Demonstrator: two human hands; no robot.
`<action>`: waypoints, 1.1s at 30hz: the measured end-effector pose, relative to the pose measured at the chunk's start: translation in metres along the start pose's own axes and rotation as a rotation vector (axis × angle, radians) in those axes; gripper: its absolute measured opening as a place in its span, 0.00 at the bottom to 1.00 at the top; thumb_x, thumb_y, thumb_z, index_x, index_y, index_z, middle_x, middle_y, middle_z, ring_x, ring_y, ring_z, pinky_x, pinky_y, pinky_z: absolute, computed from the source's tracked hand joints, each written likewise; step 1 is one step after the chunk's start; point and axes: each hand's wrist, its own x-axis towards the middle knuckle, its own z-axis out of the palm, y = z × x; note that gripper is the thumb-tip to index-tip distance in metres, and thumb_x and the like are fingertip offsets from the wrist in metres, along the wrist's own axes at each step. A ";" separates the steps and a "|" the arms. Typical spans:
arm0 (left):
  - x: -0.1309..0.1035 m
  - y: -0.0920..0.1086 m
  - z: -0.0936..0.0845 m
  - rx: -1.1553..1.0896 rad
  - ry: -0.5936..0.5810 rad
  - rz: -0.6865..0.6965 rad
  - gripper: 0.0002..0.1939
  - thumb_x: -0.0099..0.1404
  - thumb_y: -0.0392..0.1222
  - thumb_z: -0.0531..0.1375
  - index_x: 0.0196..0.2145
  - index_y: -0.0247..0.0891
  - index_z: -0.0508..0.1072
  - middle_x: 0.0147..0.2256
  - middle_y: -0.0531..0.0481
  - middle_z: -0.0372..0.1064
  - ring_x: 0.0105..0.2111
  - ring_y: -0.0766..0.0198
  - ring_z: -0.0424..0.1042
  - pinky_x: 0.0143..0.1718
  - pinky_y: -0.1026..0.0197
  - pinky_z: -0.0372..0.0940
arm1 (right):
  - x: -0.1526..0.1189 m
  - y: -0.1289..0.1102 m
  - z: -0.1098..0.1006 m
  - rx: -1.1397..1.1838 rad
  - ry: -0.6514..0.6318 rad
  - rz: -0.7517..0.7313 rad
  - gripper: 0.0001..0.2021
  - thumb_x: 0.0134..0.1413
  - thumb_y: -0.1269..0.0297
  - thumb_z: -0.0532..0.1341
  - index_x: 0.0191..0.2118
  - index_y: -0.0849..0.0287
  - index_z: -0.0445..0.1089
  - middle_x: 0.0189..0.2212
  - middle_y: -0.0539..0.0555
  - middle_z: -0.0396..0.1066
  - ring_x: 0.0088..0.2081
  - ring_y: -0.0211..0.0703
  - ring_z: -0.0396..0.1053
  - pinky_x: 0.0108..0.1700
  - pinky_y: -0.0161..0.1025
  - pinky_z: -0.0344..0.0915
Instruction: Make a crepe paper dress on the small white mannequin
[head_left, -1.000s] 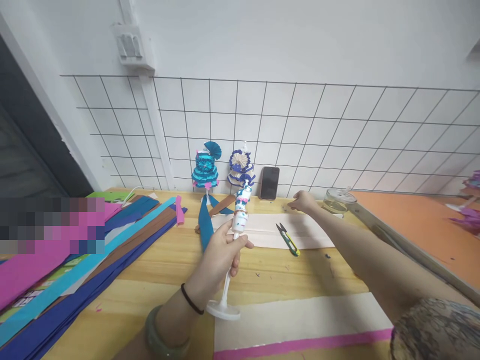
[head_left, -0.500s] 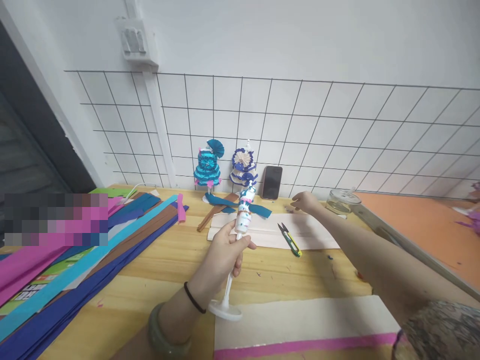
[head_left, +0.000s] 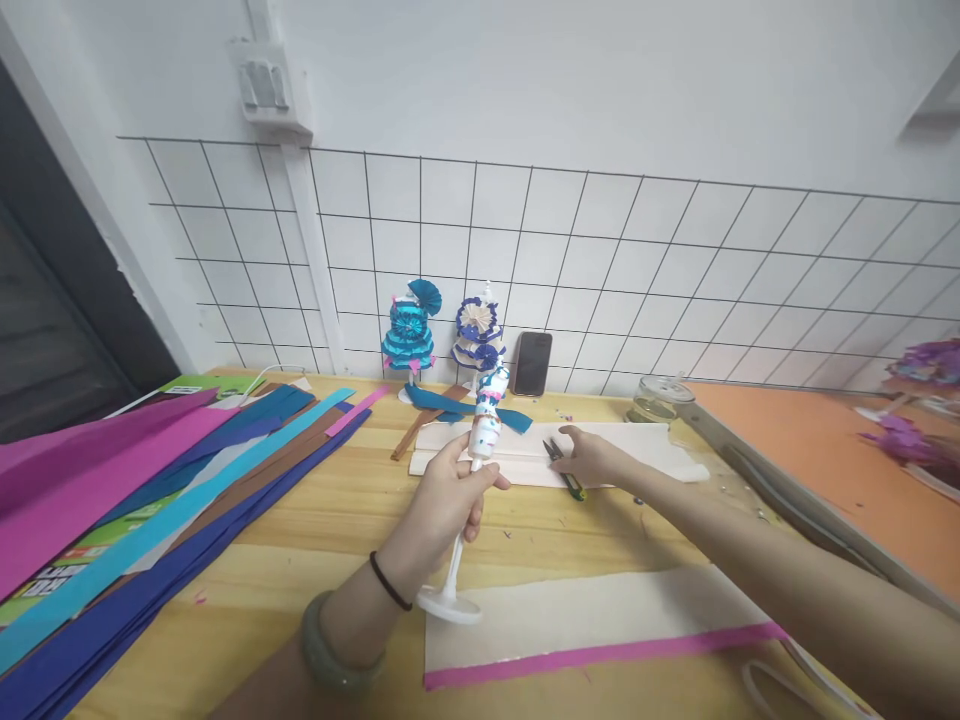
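Note:
My left hand point(head_left: 454, 490) is wrapped round the stem of a white stand point(head_left: 450, 603) with a round base, held up tilted. Its upper part is a small white form point(head_left: 486, 430) dotted with blue, pink and brown bits. Over the pale crepe paper strip point(head_left: 645, 452), my right hand point(head_left: 592, 456) hovers at the yellow-and-green thread snips point(head_left: 574, 487), its fingers apart and partly covering them. Whether the fingertips touch the snips I cannot tell. Just behind the white form lies a dark teal paper strip point(head_left: 516, 420).
Two ruffled paper dress forms, one turquoise point(head_left: 409, 335) and one purple-and-cream point(head_left: 478, 325), stand by the wall beside a phone point(head_left: 532, 363). Coloured paper strips point(head_left: 187, 500) cover the left. A glass jar point(head_left: 660, 400) stands right. A cream sheet with pink edging point(head_left: 585, 620) lies in front.
My right hand has moved left and down, from near the jar to the thread snips. My left hand still holds the white stand. The view has turned slightly to the right.

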 end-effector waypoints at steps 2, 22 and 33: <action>-0.001 0.001 0.001 0.008 -0.006 -0.005 0.21 0.56 0.40 0.57 0.48 0.37 0.61 0.31 0.49 0.70 0.12 0.77 0.51 0.07 0.73 0.48 | -0.005 -0.001 0.007 0.022 -0.010 0.022 0.22 0.53 0.58 0.60 0.52 0.61 0.61 0.40 0.56 0.70 0.38 0.44 0.69 0.40 0.44 0.66; -0.011 -0.004 0.013 -0.026 -0.126 -0.009 0.17 0.58 0.44 0.55 0.44 0.37 0.63 0.28 0.53 0.66 0.13 0.77 0.51 0.08 0.73 0.46 | -0.107 -0.006 0.015 0.463 0.008 -0.204 0.23 0.46 0.57 0.61 0.48 0.61 0.65 0.21 0.47 0.66 0.24 0.39 0.63 0.28 0.37 0.60; -0.014 -0.009 0.024 0.181 0.009 0.010 0.42 0.59 0.42 0.56 0.63 0.39 0.34 0.29 0.52 0.70 0.11 0.77 0.51 0.09 0.71 0.48 | -0.147 -0.091 -0.015 1.133 -0.054 -0.303 0.29 0.46 0.50 0.62 0.53 0.58 0.61 0.41 0.58 0.71 0.43 0.45 0.68 0.43 0.41 0.65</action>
